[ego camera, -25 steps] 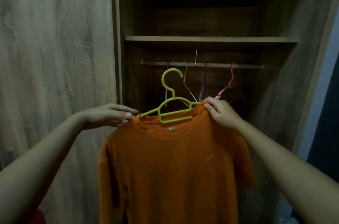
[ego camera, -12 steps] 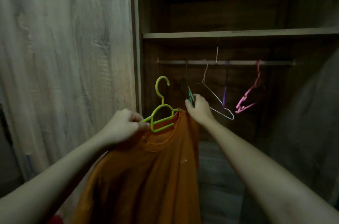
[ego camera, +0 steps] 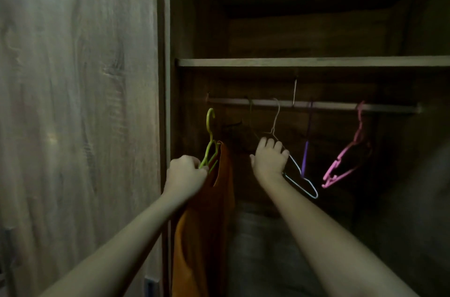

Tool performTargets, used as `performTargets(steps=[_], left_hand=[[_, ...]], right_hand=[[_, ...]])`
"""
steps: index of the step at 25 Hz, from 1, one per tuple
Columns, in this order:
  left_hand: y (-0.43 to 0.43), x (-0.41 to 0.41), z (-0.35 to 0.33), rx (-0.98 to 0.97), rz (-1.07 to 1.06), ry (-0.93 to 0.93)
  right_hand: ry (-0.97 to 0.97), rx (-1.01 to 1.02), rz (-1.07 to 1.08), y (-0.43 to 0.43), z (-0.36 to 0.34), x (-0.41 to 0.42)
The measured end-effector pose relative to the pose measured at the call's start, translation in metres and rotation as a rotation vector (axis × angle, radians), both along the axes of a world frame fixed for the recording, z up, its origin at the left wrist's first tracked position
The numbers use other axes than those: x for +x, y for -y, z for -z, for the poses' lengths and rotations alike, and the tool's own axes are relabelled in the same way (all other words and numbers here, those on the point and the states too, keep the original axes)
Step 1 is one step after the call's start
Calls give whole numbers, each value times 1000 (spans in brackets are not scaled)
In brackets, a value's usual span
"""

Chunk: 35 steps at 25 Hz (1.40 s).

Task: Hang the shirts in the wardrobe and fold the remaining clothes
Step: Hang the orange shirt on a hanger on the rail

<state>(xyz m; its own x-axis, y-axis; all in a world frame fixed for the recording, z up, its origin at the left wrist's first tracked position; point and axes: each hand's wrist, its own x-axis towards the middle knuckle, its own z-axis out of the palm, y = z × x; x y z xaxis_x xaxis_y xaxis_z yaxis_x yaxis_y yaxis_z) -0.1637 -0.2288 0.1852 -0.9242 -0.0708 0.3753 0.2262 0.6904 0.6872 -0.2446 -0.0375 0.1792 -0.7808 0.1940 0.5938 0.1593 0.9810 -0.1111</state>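
2 hands raised inside wardrobe (ego camera: pixel 165 53). Green hanger (ego camera: pixel 210 141) clenched in left hand (ego camera: pixel 185 172), orange shirt (ego camera: pixel 207 223) draped from it, hook just below rail (ego camera: pixel 316 104). White wire hanger (ego camera: pixel 300 178) pushed by right hand (ego camera: pixel 269 159), fingers loosely curled, nothing gripped.

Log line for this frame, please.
left hand: grips green hanger with orange shirt | right hand: on white hanger | rail: shirt not hung
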Motion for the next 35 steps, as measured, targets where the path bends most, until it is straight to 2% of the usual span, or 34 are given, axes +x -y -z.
performTargets(steps=[3,7,13,19,23,26,29,32,35], left_hand=[[-27,-45,-22,70,-70,-52],[-67,-85,-47,71,-166,-73],[-105,-124,-55,172,-264,-22],[-115,-137,-50,241,-304,52],[-122,-128,-31,190,-301,113],[-126,-119,-27,230,-335,7],[-128,-120,-65,280,-318,-99],[-125,-135,-87,314,-361,-42],[-117,-155,-76,352,-400,79]], right_hand=[[24,108,41,-21,-9,-10],[67,40,-72,-36,-8,-9],[40,58,-189,-38,-14,8],[25,63,-250,-44,-5,8],[54,54,-312,-46,-3,16],[53,68,-350,-46,1,19],[52,60,-373,-48,1,19],[43,54,-380,-53,2,20],[62,63,-394,-54,4,23]])
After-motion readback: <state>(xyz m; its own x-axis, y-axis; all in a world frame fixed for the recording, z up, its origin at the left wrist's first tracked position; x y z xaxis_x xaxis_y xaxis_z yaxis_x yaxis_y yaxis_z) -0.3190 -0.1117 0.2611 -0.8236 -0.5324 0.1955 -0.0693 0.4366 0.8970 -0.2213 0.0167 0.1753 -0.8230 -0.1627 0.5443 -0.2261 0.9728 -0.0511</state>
